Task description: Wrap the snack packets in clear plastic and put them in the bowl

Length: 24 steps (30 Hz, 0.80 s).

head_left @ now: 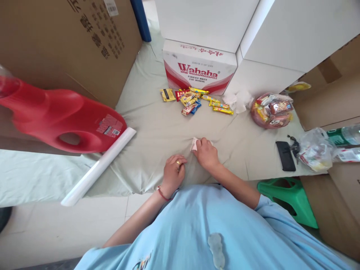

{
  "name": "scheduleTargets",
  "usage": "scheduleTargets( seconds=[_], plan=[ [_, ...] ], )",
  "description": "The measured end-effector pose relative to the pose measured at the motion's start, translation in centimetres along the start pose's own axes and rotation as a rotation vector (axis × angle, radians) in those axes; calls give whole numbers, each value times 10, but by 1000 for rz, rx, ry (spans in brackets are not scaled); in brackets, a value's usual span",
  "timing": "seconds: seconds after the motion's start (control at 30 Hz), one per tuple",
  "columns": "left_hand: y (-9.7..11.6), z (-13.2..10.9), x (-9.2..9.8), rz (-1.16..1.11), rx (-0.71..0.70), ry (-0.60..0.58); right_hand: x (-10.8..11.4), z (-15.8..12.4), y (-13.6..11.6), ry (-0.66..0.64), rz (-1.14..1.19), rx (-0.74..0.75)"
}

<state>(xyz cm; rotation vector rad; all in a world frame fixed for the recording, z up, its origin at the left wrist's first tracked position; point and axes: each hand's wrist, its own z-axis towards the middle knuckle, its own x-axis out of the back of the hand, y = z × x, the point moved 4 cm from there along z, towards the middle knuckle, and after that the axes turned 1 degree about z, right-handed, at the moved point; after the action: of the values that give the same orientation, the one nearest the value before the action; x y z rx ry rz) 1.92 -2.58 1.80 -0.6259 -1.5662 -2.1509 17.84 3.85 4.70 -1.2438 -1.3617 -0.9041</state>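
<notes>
My right hand [207, 153] presses a crumpled white tissue [194, 144] onto the pale cloth [157, 129] that covers the table, its fingers closed over it. Beside it, nearer the table's front edge, my left hand [174, 170] rests on the cloth with its fingers curled in and nothing visible in them. It wears a ring, and a red bracelet [162, 192] circles the wrist. Beyond both hands lies a loose pile of small wrapped snacks [189, 99], in yellow, red and blue wrappers.
A Wahaba-style white and red water carton labelled Wahaha [198, 69] stands behind the snacks. To the right are tissues [239, 100], a snack-filled bowl [260, 118], a phone [285, 155] and a plastic bag [316, 150]. Leftward lie a red jug [70, 116] and white roll [98, 167].
</notes>
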Motion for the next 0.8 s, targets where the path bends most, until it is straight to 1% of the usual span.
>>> scheduleTargets(
  seconds=[0.07, 0.13, 0.2, 0.23, 0.27, 0.33, 0.37, 0.4, 0.43, 0.47, 0.57, 0.63, 0.67, 0.73, 0.8],
  plan=[
    [1, 3, 2, -71, 50, 31, 3, 1, 14, 19, 82, -32],
    [1, 8, 2, -175, 143, 50, 9, 1, 34, 83, 275, -57],
    [1, 14, -3, -343, 281, 40, 14, 0, 55, 132, 632, -53],
    [2, 17, -8, -459, 360, 13, 13, -1, 64, 116, 856, -40],
    [4, 20, -15, -594, 437, -30, 10, -3, 70, 66, 1082, -26],
    [12, 27, -32, -854, 551, -157, 0, -9, 74, -96, 1449, -13],
    [17, 30, -40, -946, 581, -218, -6, -12, 73, -174, 1564, -17],
    [21, 33, -48, -999, 598, -256, -11, -16, 71, -222, 1633, -26],
    [24, 36, -54, -1015, 606, -262, -16, -20, 70, -229, 1670, -38],
    [26, 39, -59, -1002, 610, -241, -21, -23, 70, -201, 1685, -49],
    [28, 45, -74, -901, 632, -136, -29, -35, 70, -47, 1629, -52],
    [32, 48, -85, -854, 642, -137, -34, -42, 75, 18, 1542, -59],
    [35, 49, -90, -849, 641, -162, -37, -44, 79, 33, 1514, -73],
    [40, 51, -97, -850, 629, -235, -40, -43, 98, 68, 1495, -116],
    [41, 53, -96, -799, 606, -279, -37, -35, 133, 144, 1492, -174]
  ],
)
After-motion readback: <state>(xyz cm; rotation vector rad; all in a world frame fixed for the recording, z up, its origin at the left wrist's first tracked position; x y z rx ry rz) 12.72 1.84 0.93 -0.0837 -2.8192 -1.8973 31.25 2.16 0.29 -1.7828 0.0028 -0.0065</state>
